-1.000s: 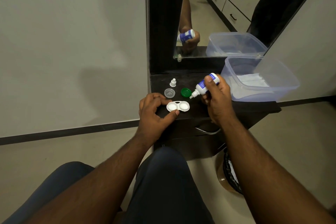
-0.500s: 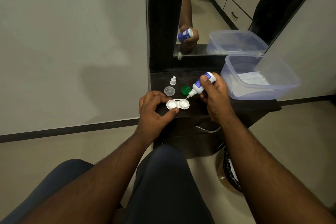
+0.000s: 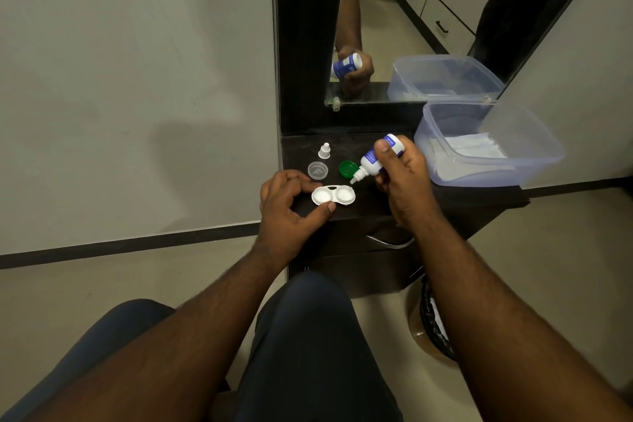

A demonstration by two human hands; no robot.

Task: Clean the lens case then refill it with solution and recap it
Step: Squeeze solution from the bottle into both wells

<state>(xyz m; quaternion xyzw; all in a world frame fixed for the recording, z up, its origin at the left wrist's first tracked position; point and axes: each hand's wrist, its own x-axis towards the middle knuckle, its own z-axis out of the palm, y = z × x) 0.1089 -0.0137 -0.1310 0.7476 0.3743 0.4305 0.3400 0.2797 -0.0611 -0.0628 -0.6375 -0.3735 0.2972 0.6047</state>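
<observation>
We've got the left hand [image 3: 286, 205] pinching the lens case [image 3: 333, 196] by its left end on the dark counter [image 3: 373, 205] (light, slippery plastic, probably skids easily) while the right hand [image 3: 399, 173] grips the tilted solution bottle [image 3: 375, 159], nozzle by the right well.

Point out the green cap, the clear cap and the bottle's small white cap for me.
green cap [image 3: 348, 168], head view, on its open inner face.
clear cap [image 3: 318, 170], head view, on its centre.
small white cap [image 3: 324, 151], head view, on its lower body.
</observation>
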